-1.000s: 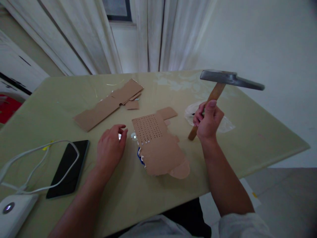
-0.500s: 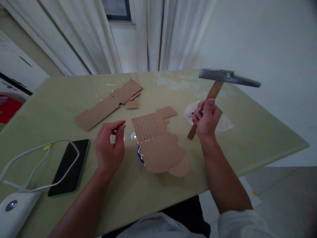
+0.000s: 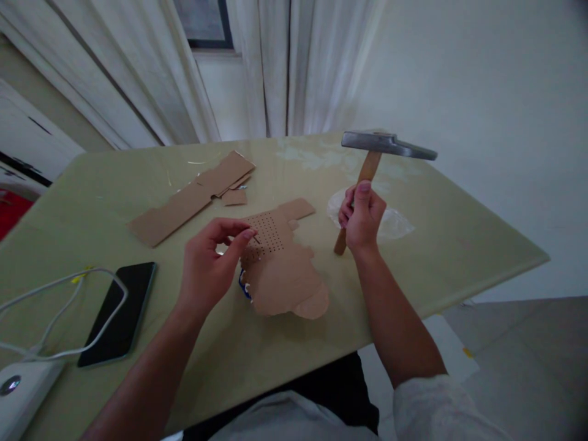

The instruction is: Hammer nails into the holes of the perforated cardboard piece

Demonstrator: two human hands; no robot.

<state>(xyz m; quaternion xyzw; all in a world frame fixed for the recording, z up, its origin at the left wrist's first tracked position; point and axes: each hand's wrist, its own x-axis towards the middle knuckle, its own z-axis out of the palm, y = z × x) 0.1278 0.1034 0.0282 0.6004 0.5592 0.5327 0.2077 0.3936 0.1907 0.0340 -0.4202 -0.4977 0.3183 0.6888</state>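
Observation:
My left hand (image 3: pixel 214 254) pinches a thin nail (image 3: pixel 256 238) between thumb and forefinger. Its tip points down at the rows of small holes in a brown cardboard piece (image 3: pixel 287 278); I cannot tell whether it touches. A blue edge (image 3: pixel 245 285) shows from under the cardboard's left side, where the border is ragged and white. My right hand (image 3: pixel 364 217) is wrapped round the wooden handle of a hammer (image 3: pixel 388 144), held raised to the right of the cardboard with its metal head up.
Long cardboard strips (image 3: pixel 184 211) lie at the back left of the table (image 3: pixel 441 245). Behind my right hand is a crumpled clear plastic bag (image 3: pixel 395 225). A black phone (image 3: pixel 122 312), a white cable (image 3: pixel 98 343) and a white device (image 3: pixel 30 392) sit at the left.
My left hand has moved right, bringing the nail over the holed part of the cardboard. The hammer stays raised in my right hand. The whole view has shifted slightly.

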